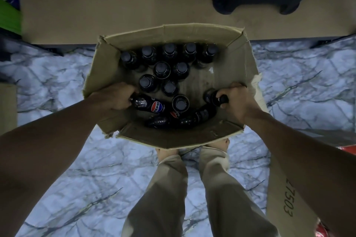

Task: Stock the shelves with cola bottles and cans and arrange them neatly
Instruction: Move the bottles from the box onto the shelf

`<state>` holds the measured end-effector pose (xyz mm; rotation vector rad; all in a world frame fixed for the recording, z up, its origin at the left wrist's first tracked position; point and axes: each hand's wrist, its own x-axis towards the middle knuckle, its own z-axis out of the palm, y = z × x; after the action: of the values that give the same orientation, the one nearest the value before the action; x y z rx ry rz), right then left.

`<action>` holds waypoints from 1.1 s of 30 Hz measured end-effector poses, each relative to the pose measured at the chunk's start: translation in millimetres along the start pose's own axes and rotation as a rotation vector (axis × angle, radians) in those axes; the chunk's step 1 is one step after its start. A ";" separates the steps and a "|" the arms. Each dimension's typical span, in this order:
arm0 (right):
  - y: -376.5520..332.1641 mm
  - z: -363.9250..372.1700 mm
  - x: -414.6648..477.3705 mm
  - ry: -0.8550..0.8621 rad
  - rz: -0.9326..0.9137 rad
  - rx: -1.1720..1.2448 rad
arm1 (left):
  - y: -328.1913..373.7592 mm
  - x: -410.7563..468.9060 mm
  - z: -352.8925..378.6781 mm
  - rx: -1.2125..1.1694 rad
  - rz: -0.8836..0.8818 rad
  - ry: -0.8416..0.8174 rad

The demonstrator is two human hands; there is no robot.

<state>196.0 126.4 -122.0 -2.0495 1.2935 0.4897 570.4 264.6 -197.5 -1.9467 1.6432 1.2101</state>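
Between the two hands, inside the cardboard box (pixel 173 31), two loose bottles (pixel 185 119) are lying flat. The left hand (pixel 113 98) is curling round one end of a lying Pepsi bottle (pixel 152 106). The right hand (pixel 238 98) is gripping another bottle (pixel 212 97) by its capped neck. Beyond both hands, ten or so upright bottles (pixel 161 69) are waiting, so most of the stocking is probably still to do.
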 end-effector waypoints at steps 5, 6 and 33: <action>-17.9 -19.7 -13.4 0.043 0.100 0.168 | 61.1 -46.3 -35.3 -0.101 -0.076 0.050; -22.8 -26.4 -19.6 0.048 0.104 0.198 | 71.3 -55.4 -36.1 -0.125 -0.082 0.077; -217.3 -436.9 -428.5 0.558 0.064 0.624 | 309.3 -548.3 -336.4 -0.532 0.143 0.867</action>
<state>187.9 164.3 526.2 -1.6481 1.5736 -0.4578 429.5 293.9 501.6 -3.0341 1.9933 0.9593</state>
